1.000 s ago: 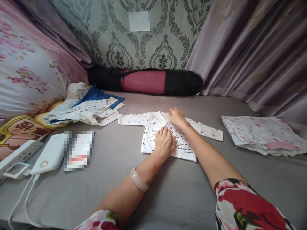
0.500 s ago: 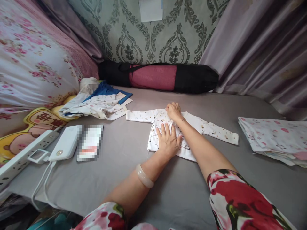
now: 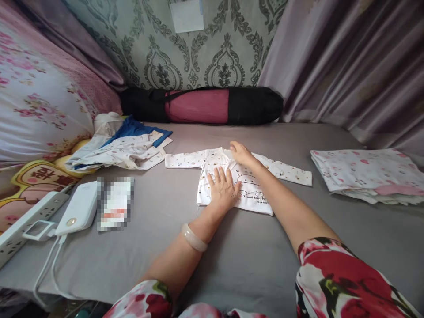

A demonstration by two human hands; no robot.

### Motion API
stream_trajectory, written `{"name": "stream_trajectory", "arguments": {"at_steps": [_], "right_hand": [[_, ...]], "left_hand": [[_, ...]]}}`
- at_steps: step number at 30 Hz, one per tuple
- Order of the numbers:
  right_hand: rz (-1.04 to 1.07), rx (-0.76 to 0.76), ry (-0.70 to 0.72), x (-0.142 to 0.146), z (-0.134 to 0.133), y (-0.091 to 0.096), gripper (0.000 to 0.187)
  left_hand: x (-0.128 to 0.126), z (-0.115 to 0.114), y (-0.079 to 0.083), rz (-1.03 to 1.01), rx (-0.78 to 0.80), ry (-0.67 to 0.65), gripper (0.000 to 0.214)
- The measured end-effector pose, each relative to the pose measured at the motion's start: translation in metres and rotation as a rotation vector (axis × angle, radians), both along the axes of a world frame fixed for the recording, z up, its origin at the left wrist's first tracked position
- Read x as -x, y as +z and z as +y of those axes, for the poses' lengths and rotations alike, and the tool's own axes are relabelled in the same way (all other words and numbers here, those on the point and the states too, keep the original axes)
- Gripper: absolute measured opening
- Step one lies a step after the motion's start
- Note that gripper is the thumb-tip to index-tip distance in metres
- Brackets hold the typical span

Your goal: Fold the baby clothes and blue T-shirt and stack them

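Note:
A small white baby shirt lies spread on the grey sheet, its sleeves stretched out to both sides. A cartoon animal outline and lettering are printed on its lower front. My left hand rests flat on the shirt's front, fingers spread, with a pale bangle on the wrist. At the neckline, my right hand reaches across the shirt's upper right part, fingers stretched toward the far left and nothing visible in them. My right forearm hides part of the right side and sleeve.
Loose baby clothes with a blue piece lie at left. Nearer are a white power bank with cables, a power strip and a blurred phone-like item. Folded printed cloth lies right; a black-and-pink bag lies along the wall.
My right hand's fingers have straightened from a curled pose at the neckline. More of the shirt's printed front shows. My left hand stays flat on it. The view has shifted right.

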State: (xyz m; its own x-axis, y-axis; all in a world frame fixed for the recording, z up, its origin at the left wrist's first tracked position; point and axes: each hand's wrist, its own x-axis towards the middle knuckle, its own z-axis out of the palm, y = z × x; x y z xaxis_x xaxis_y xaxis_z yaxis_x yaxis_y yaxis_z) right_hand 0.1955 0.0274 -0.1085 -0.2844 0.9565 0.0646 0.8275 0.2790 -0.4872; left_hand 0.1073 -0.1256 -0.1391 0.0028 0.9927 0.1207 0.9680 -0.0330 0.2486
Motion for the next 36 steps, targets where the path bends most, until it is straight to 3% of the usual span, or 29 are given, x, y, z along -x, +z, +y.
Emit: {"name": "stream_trajectory", "arguments": {"at_steps": [8,13,19,26,31,36], "right_hand": [[-0.221,-0.029,0.020,-0.042,-0.096,-0.025,0.052],[-0.279,-0.070,0.075,-0.055,-0.130,-0.025,0.057],[-0.308,-0.066,0.087,-0.071,-0.146,-0.024,0.060],[-0.287,0.016,0.080,-0.092,-0.162,-0.018,0.064],[-0.180,0.069,0.168,-0.114,-0.169,-0.015,0.060],[0.081,0.136,0.186,-0.140,-0.154,-0.005,0.045]], "left_hand": [[0.006,0.002,0.003,-0.020,0.005,-0.012,0.052],[0.018,0.004,-0.002,0.033,-0.013,-0.091,0.054],[0.036,-0.003,0.002,0.093,0.043,-0.197,0.057],[0.042,-0.008,0.010,0.153,0.126,-0.192,0.059],[0.042,-0.008,0.006,0.118,0.038,-0.201,0.053],[0.042,-0.009,0.004,0.034,-0.110,-0.186,0.042]]}}
